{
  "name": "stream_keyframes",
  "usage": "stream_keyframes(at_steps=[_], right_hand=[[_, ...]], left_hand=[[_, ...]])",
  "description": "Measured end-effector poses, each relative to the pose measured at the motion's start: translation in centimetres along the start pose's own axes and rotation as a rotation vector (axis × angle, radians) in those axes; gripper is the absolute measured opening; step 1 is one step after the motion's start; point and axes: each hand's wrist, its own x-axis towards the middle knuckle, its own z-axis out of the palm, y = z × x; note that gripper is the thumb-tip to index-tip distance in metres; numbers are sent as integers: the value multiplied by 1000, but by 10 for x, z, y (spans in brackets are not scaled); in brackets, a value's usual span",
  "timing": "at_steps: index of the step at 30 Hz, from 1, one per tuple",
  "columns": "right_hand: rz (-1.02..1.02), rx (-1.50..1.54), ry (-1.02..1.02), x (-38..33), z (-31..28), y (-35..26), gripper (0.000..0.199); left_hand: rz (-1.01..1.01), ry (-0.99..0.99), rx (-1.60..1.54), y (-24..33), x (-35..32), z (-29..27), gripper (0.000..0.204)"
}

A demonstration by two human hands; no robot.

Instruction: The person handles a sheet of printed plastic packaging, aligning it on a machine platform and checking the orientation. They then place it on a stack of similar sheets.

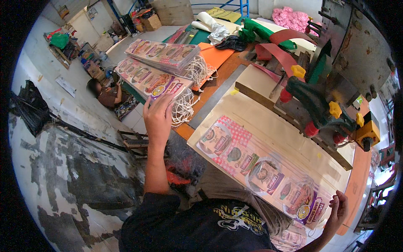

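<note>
My left hand [158,119] is at the near edge of a stack of long printed sheets [151,78], with its fingers stretched out and touching the stack's right end. White strings [183,109] hang in bunches off that end. A second stack [164,53] lies just behind it, strings attached too. In front of me a long printed strip with food pictures and a pink checked pattern [261,168], under shiny clear plastic, lies on a pale board [289,147]. Beside the strip's right end is my right hand [339,208], fingers loosely bent and apart, holding nothing visible.
A machine with a steel bar [289,124], dark green levers [308,101] and yellow knobs [335,109] stands over the board's far side. An orange sheet [214,61] and pink bundle [289,19] lie beyond. Another person [113,95] sits at far left. More printed strips [289,238] lie below the board.
</note>
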Motion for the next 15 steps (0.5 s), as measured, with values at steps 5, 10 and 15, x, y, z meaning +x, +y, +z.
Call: stream_keyframes(at_steps=[5, 10, 15], right_hand=[[3, 11, -29, 0, 18, -16, 21], [-33, 103, -84, -9, 48, -42, 20], [-141, 397, -339, -24, 101, -94, 27]], left_hand=[[90, 41, -2, 22, -1, -7, 23], [155, 111, -183, 46, -9, -6, 25], [249, 143, -382, 78, -27, -8, 26]])
